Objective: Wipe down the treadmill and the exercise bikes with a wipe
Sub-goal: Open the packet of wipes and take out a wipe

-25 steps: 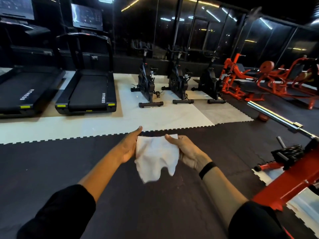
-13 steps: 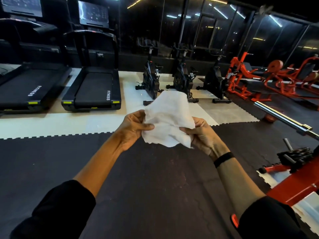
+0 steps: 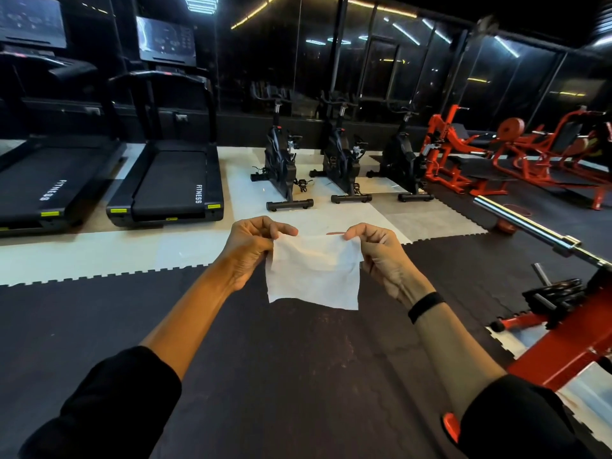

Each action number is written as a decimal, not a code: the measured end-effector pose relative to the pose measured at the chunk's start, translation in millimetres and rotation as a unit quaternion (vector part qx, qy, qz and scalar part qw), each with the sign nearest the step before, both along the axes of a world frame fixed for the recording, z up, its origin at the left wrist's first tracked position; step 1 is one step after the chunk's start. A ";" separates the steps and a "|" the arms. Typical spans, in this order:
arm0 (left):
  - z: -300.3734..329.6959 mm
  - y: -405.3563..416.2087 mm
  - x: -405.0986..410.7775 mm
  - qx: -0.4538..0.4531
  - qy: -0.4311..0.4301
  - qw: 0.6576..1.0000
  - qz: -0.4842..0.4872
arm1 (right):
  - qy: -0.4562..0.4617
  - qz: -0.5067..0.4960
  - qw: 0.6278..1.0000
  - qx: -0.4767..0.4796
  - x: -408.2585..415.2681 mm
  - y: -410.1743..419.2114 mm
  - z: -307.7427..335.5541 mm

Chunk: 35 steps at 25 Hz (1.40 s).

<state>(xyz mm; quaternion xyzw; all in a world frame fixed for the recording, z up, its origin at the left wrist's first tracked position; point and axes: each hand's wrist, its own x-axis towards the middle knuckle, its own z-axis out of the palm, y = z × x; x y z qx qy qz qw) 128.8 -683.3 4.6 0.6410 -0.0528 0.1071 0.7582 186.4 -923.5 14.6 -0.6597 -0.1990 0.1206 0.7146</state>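
A white wipe (image 3: 314, 273) hangs spread flat in front of me, above the dark rubber floor. My left hand (image 3: 253, 248) pinches its top left corner and my right hand (image 3: 381, 256) pinches its top right corner. Two black treadmills stand ahead on the left, the nearer treadmill (image 3: 172, 180) and a second treadmill (image 3: 49, 183) beside it. Three black exercise bikes stand in a row further right: the left bike (image 3: 281, 164), the middle bike (image 3: 342, 164) and the right bike (image 3: 402, 160). All are a few steps away from my hands.
Red weight machines (image 3: 463, 154) fill the back right. A chrome barbell (image 3: 523, 226) juts in from the right on a red rack (image 3: 569, 346) close to my right arm. White floor tiles (image 3: 99, 253) lie under the machines, dark mats (image 3: 281, 376) under me.
The wipe was bunched and flipped upward half a second ago; now both hands have pulled it out flat by its top corners. The view has moved slightly closer to the machines.
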 end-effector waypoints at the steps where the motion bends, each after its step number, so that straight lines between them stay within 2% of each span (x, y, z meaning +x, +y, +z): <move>1: 1.2 0.0 1.1 0.011 -0.003 1.000 0.000 | -0.007 -0.011 1.000 -0.027 -0.6 -0.5 1.5; 4: 0.6 1.4 1.8 0.039 0.001 0.999 0.012 | -0.035 -0.050 0.994 -0.093 0.1 0.6 0.4; 8: 2.6 3.9 4.8 0.057 -0.005 0.998 0.032 | -0.063 -0.074 0.993 -0.069 2.9 -1.4 4.6; 17: 11.0 1.8 7.9 0.022 0.009 0.999 0.047 | -0.038 -0.033 0.993 -0.103 1.0 -6.2 9.6; 24: 14.7 -0.8 4.6 -0.001 0.042 0.998 0.037 | -0.103 0.020 0.982 -0.158 2.6 -12.0 10.9; 28: 15.1 -1.5 3.5 -0.005 0.054 0.998 0.023 | -0.125 0.011 0.982 -0.144 3.9 -13.1 13.4; 35: 15.3 -3.9 4.0 -0.024 0.081 0.996 0.017 | -0.112 -0.008 0.987 -0.116 0.9 -15.4 12.4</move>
